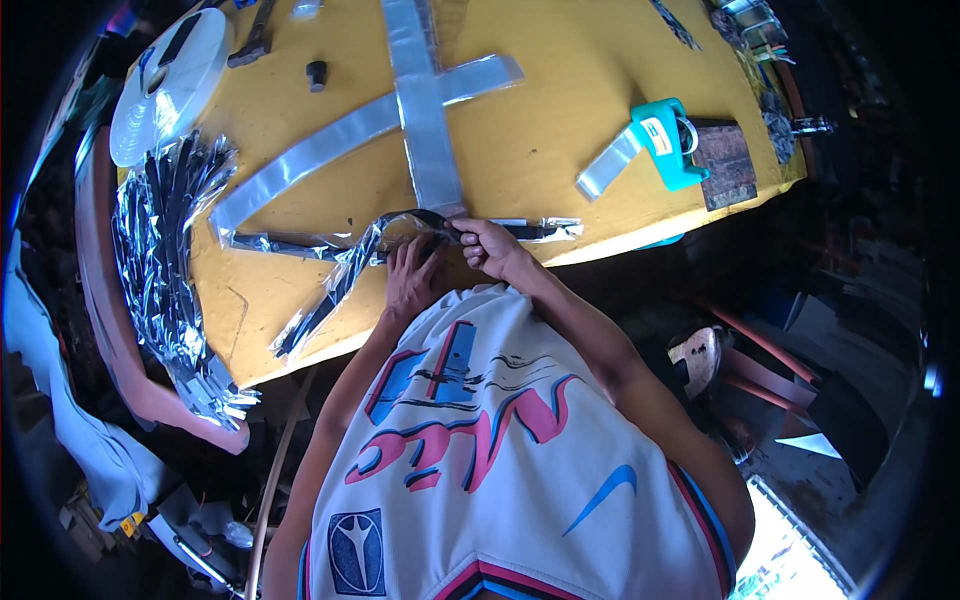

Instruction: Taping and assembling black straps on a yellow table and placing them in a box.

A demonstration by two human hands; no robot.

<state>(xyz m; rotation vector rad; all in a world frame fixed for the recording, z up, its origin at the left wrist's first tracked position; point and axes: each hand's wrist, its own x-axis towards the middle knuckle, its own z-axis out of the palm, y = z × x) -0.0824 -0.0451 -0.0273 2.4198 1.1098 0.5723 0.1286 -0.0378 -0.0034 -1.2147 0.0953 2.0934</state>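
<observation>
A black strap (408, 216), partly sleeved in clear plastic, arches over the near edge of the yellow table. My right hand (488, 248) is closed in a pinch on its right end. Just left of it, my left hand (412, 275) has its fingers bent onto the strap's dark part under the arch; its fingertips are partly hidden. The plastic-covered tail (328, 308) slants down to the left. Another wrapped black strip (290, 246) lies left of my hands, and a further wrapped piece (545, 230) sticks out to the right.
A bundle of plastic-wrapped black strips (165, 240) hangs over the table's left edge. Behind it stands a large white reel (175, 85). Grey tape strips (420, 110) cross on the yellow table (560, 130). At right are a teal tape dispenser (665, 145) and a dark block (727, 165); a hammer (255, 40) lies far left.
</observation>
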